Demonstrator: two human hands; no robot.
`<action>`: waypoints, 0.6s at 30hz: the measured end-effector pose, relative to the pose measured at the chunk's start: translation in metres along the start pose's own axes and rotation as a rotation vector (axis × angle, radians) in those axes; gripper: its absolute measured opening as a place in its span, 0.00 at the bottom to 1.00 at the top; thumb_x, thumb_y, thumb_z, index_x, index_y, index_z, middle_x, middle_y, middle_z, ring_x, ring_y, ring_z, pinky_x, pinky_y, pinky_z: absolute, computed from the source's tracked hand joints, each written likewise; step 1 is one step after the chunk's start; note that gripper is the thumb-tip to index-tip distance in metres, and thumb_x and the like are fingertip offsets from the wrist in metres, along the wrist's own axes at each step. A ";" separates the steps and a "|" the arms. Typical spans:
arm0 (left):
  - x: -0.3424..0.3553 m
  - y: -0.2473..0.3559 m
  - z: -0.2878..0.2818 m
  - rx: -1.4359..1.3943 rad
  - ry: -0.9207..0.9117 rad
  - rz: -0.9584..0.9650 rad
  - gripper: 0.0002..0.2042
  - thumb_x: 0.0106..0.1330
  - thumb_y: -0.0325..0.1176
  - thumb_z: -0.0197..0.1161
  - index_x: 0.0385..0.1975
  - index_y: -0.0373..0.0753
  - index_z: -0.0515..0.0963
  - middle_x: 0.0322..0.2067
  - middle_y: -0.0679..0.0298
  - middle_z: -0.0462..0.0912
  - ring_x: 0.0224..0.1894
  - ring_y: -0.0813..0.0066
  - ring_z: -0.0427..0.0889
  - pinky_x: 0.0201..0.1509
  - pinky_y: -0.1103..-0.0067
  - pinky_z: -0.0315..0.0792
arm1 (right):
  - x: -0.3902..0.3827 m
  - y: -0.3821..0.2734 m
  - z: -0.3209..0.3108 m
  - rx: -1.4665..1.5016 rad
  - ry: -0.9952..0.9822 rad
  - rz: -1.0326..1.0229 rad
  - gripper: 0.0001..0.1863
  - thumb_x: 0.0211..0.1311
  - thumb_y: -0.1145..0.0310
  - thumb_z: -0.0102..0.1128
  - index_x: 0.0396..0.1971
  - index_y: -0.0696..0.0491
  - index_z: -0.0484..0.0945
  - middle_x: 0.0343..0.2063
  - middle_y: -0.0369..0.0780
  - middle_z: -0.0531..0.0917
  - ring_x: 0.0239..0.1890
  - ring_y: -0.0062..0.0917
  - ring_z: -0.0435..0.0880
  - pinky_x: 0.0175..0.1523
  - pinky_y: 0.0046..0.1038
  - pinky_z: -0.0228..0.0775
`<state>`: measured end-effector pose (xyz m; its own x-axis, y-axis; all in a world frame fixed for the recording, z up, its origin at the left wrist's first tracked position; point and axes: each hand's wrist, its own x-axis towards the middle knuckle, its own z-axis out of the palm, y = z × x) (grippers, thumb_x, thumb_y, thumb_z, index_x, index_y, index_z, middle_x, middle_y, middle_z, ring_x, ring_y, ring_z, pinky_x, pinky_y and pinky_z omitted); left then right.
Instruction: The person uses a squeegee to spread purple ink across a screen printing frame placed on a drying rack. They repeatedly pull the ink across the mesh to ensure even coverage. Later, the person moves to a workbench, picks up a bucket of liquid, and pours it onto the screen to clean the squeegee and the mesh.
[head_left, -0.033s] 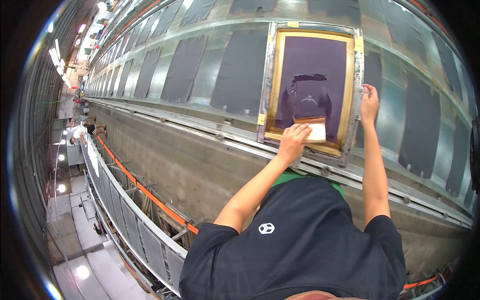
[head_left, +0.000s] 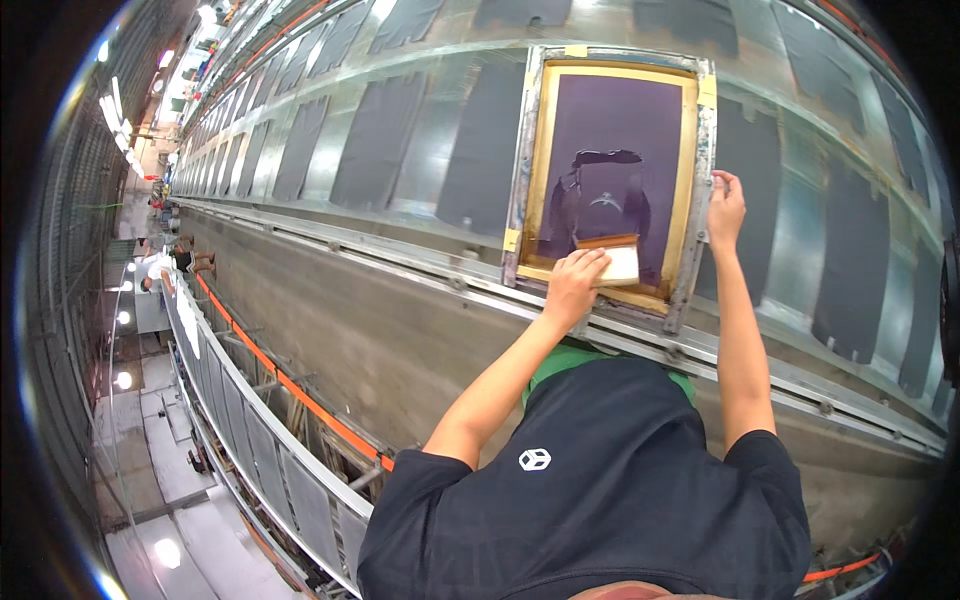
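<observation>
A silk-screen frame [head_left: 524,150] with a yellow-brown inner border and dark purple mesh [head_left: 625,115] lies over the long table. Glossy dark ink smears the middle and near part of the mesh. My left hand [head_left: 573,287] is closed on a squeegee [head_left: 620,264] with a pale handle, which rests tilted at the frame's near end. The fingers of my right hand [head_left: 727,210] are bent and pinch the frame's right edge. Part of the squeegee is hidden under my left fingers.
Dark fabric pieces [head_left: 375,140] lie in rows on the shiny table, on both sides of the frame. A metal rail [head_left: 400,267] runs along its near edge. An orange bar [head_left: 290,380] borders a second table at lower left. Another person [head_left: 160,268] stands far left.
The frame has shifted slightly left over the table, baring more of the dark fabric piece on its right. Both hands and the squeegee have moved left with it.
</observation>
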<state>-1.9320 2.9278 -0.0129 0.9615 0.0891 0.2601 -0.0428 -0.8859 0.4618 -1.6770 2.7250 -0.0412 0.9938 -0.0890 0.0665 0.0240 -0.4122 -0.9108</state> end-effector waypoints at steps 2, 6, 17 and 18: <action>-0.013 -0.058 -0.033 0.024 0.018 0.004 0.22 0.50 0.20 0.62 0.48 0.41 0.82 0.50 0.61 0.85 0.55 0.60 0.80 0.55 0.65 0.73 | -0.030 -0.027 0.058 0.010 -0.043 0.028 0.14 0.72 0.62 0.51 0.48 0.51 0.81 0.47 0.45 0.85 0.52 0.39 0.83 0.58 0.35 0.70; -0.021 -0.148 -0.082 0.036 -0.017 0.025 0.19 0.54 0.20 0.59 0.46 0.40 0.82 0.46 0.60 0.86 0.51 0.60 0.83 0.51 0.65 0.75 | -0.065 -0.041 0.146 0.023 0.001 -0.090 0.13 0.72 0.64 0.51 0.49 0.52 0.80 0.46 0.44 0.85 0.50 0.36 0.83 0.57 0.34 0.71; -0.060 -0.235 -0.117 0.044 -0.023 0.161 0.14 0.58 0.26 0.60 0.44 0.41 0.83 0.46 0.61 0.86 0.52 0.64 0.83 0.53 0.67 0.77 | -0.062 0.009 0.211 -0.005 0.024 -0.102 0.15 0.70 0.70 0.47 0.51 0.56 0.78 0.43 0.42 0.85 0.45 0.30 0.82 0.53 0.31 0.71; -0.066 -0.235 -0.114 0.036 -0.003 0.213 0.14 0.59 0.29 0.59 0.45 0.39 0.81 0.44 0.56 0.85 0.50 0.59 0.83 0.54 0.66 0.76 | -0.060 0.014 0.208 -0.039 0.027 -0.105 0.15 0.70 0.69 0.48 0.50 0.55 0.79 0.43 0.44 0.85 0.45 0.32 0.82 0.53 0.33 0.71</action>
<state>-2.0165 3.1823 -0.0417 0.9327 -0.1031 0.3457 -0.2353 -0.9001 0.3666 -1.7136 2.9129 -0.1424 0.9827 -0.0679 0.1722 0.1229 -0.4558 -0.8816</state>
